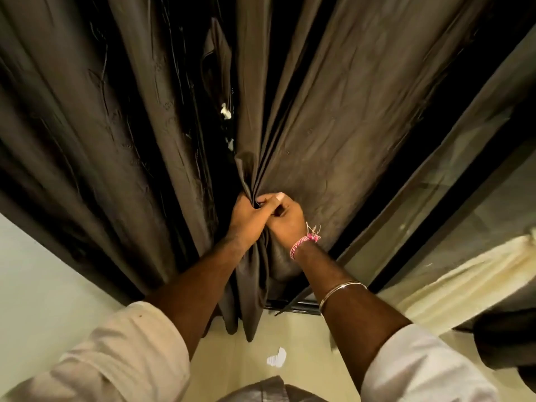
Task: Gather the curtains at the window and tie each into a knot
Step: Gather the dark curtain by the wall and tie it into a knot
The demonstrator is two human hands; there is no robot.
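Sleeves: pale cuffs are pushed back up both forearms, probably to keep loose cloth out of the gathering.
Floor: a small white scrap lies on the pale floor below the hem, apart from the fabric.
Left hand: the left hand is clenched round the bunched folds of the right curtain, fingers wrapped from the left side; judged, it acts as the collar that keeps the pleats together.
Right hand: the right hand, with a pink thread band at the wrist, pinches the same bunch, pressed against the left one, seemingly feeding more cloth in.
Right curtain: the right curtain fans out above the two fists and hangs in a narrow tail below them, so the grip sits low on the panel.
Left curtain: the left curtain hangs loose, touched by neither hand.
Window: the glass is uncovered to the right.
Stage: gathering, no knot visible yet.
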